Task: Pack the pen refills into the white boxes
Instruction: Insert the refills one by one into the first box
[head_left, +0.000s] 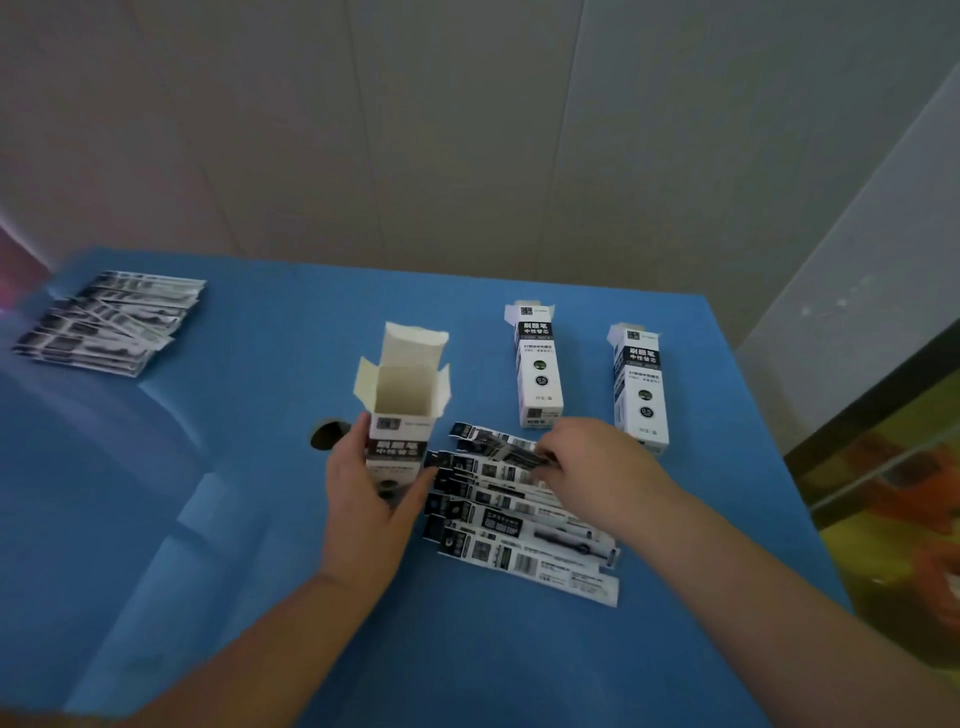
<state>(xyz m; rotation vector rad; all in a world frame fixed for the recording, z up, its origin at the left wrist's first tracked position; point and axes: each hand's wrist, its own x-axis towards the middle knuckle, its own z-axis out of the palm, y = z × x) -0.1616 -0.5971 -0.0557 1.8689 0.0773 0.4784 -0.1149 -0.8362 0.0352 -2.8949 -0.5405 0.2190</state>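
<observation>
two hands busy: left hand (363, 488) gripping open white box (402, 415), right hand (592, 462) pinching refill packet (498, 441)

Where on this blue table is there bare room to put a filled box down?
Free: the wide stretch between the far stack of refills and the open box, and the near edge below the hands. Crowded: around the refill pile and two standing boxes.

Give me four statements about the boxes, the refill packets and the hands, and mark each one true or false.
1. The left hand holds the open box. True.
2. Four closed boxes stand behind it. False: two closed boxes lie there.
3. The right hand rests on the near pile of refill packets. True.
4. The far pile of packets lies at the table's right edge. False: it lies far left.
</observation>
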